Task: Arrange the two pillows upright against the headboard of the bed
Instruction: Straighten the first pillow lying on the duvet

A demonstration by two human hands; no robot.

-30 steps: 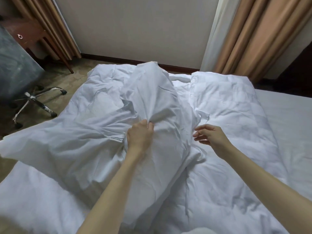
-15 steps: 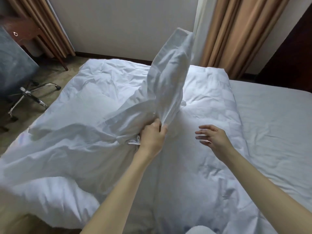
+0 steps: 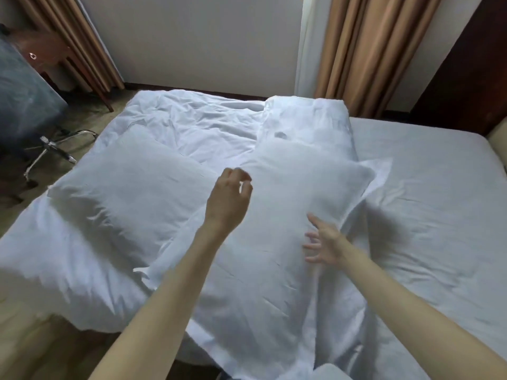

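Observation:
Two white pillows lie flat on the bed. One pillow point(image 3: 129, 193) rests at the left, near the bed's edge. The second pillow point(image 3: 285, 220) lies diagonally in the middle, its flanged corner pointing right. My left hand point(image 3: 229, 200) hovers just above this middle pillow with fingers loosely curled and apart, holding nothing. My right hand point(image 3: 322, 244) is spread flat against the pillow's right edge. A cream padded panel point(image 3: 498, 141), which may be the headboard, shows at the right rim under dark wood.
A crumpled white duvet point(image 3: 310, 124) is bunched on the far side of the bed, with bare sheet point(image 3: 428, 204) to the right. A swivel chair point(image 3: 46, 149) and a wooden desk point(image 3: 44, 56) stand on the left. Tan curtains point(image 3: 367, 50) hang behind.
My left hand had the middle pillow raised by a pinched corner; it has let go, and the pillow now lies flat. My right hand has dropped onto the pillow's edge.

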